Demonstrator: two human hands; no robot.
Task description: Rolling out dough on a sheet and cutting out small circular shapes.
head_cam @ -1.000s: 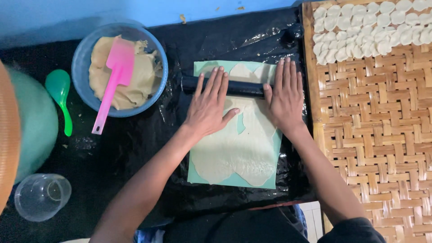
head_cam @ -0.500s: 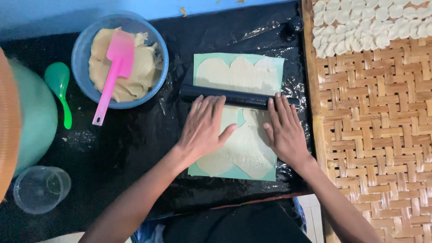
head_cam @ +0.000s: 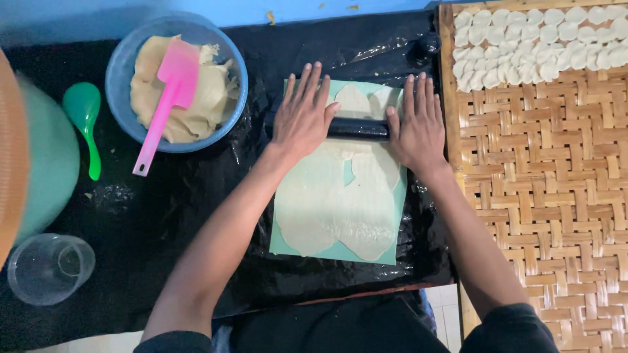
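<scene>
While both flat, spread hands, left hand (head_cam: 303, 117) and right hand (head_cam: 418, 124), press the black roller (head_cam: 358, 128) near the mat's (head_cam: 340, 252) far edge, the thin dough (head_cam: 340, 199) looks soft and tearable, best lifted by its edges.

Both hands lie flat, palms down, on a black rolling pin (head_cam: 358, 128): the left hand (head_cam: 306, 117) on its left end, the right hand (head_cam: 418, 124) on its right end. The pin crosses the far part of a thin dough sheet (head_cam: 340, 202) on a green mat (head_cam: 337, 252). A blue bowl (head_cam: 124, 59) holding a pink spatula (head_cam: 167, 98) sits towards the far left corner. Small dough rounds (head_cam: 536, 39) fill the far end of a woven tray (head_cam: 556, 196) at the right edge.
</scene>
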